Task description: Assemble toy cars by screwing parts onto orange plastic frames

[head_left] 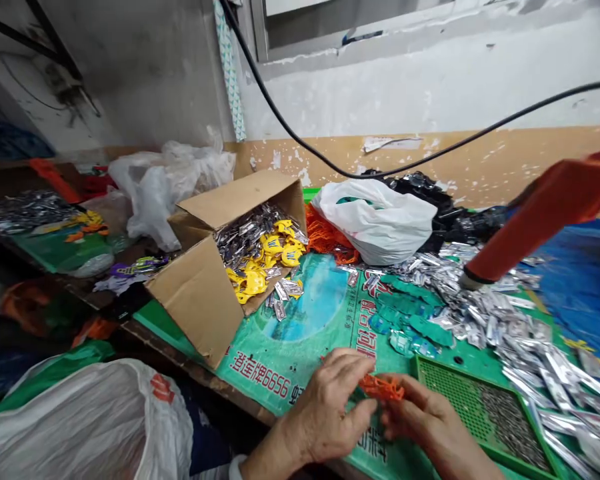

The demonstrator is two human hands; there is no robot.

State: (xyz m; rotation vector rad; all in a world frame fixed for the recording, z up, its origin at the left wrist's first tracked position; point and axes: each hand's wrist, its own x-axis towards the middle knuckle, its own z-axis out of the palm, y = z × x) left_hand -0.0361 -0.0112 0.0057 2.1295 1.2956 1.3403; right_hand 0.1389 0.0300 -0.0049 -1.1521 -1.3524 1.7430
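Observation:
A small orange plastic piece (383, 388) is held between my two hands above the green table cover (260, 360). My left hand (330, 403) has its fingers curled, with thumb and forefinger at the piece's left end. At the right end, the fingertips of my right hand (423, 417) pinch the same piece. Beside my right hand lies a green perforated tray (450, 390) with many small metal parts in its right portion. Behind the hands are teal plastic pieces (413, 320) on the cover.
An open cardboard box (200, 287) spills yellow and silver parts. Silver strips (510, 327) are heaped at the right, under a red-orange tool (520, 233). A white bag (375, 220) stands behind; a black cable (300, 143) hangs across. Another white bag (80, 420) is front left.

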